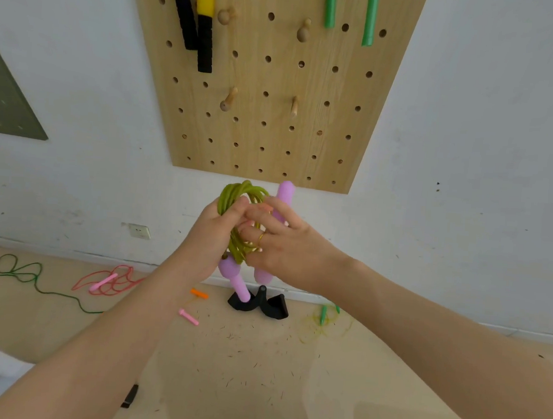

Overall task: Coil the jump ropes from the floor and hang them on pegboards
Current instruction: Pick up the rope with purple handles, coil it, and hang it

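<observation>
My left hand [213,234] grips a coil of olive-green jump rope [237,200] in front of the wall, below the wooden pegboard [272,89]. One purple handle [233,279] hangs down under that hand. My right hand [286,242] holds the second purple handle [282,198], which stands upright, and its fingers touch the coil. On the pegboard hang a rope with black and yellow handles [199,26] and a rope with green handles [350,13]. Several wooden pegs [228,99] are bare.
On the floor lie a green rope [22,274] at the left, a red rope with pink handles [109,281], an orange handle [198,293], a yellow rope with green handles [325,319] and a black stand [263,304]. A wall socket [139,231] sits low on the wall.
</observation>
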`<action>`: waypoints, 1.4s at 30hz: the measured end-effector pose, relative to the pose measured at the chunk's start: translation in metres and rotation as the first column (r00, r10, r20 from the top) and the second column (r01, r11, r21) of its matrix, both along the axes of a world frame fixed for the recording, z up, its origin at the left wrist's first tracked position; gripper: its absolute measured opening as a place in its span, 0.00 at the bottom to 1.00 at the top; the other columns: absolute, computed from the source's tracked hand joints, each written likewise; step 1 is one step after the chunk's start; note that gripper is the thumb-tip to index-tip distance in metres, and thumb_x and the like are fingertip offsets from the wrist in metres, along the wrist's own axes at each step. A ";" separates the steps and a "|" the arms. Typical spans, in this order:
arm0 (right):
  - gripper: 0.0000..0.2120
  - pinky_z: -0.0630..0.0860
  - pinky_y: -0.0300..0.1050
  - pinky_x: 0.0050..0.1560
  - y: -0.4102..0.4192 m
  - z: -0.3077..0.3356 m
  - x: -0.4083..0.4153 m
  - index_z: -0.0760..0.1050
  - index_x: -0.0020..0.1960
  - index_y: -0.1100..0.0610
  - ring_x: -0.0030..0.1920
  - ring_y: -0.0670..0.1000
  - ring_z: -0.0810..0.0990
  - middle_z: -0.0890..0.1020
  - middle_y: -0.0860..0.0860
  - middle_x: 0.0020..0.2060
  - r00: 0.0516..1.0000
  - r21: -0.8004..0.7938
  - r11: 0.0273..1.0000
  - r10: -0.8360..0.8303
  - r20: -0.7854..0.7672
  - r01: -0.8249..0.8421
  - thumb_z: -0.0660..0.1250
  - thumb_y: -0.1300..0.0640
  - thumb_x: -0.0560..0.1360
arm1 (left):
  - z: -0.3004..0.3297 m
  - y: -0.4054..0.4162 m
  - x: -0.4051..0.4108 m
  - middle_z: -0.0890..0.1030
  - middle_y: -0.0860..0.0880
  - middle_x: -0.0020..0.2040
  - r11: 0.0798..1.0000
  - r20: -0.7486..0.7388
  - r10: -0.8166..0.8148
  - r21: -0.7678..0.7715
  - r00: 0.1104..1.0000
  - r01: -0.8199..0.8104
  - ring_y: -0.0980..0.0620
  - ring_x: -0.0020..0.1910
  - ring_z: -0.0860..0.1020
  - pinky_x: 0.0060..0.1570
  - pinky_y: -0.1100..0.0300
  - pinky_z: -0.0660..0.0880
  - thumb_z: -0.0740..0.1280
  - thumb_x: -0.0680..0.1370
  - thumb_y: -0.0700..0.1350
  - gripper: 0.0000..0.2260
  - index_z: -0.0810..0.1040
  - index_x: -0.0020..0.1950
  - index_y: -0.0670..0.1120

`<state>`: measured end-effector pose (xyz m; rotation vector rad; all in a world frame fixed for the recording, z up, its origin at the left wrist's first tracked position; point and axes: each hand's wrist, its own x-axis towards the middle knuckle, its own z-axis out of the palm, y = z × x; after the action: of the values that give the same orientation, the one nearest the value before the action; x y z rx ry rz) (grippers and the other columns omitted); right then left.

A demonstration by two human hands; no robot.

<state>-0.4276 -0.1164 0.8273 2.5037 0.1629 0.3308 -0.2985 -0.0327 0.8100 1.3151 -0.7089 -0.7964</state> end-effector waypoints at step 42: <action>0.10 0.64 0.47 0.70 -0.008 0.011 -0.016 0.72 0.56 0.62 0.63 0.57 0.72 0.79 0.61 0.57 0.868 0.670 0.558 0.244 0.432 -0.490 0.63 0.65 0.76 | 0.011 0.000 0.020 0.77 0.49 0.54 0.995 -0.246 -0.029 -0.098 0.969 0.005 0.53 0.42 0.83 0.34 0.57 0.80 0.56 0.81 0.48 0.12 0.77 0.52 0.45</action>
<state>-0.4437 -0.1241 0.8379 3.1964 0.5444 1.1709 -0.2782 -0.0325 0.8206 1.1008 -0.5533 -0.9106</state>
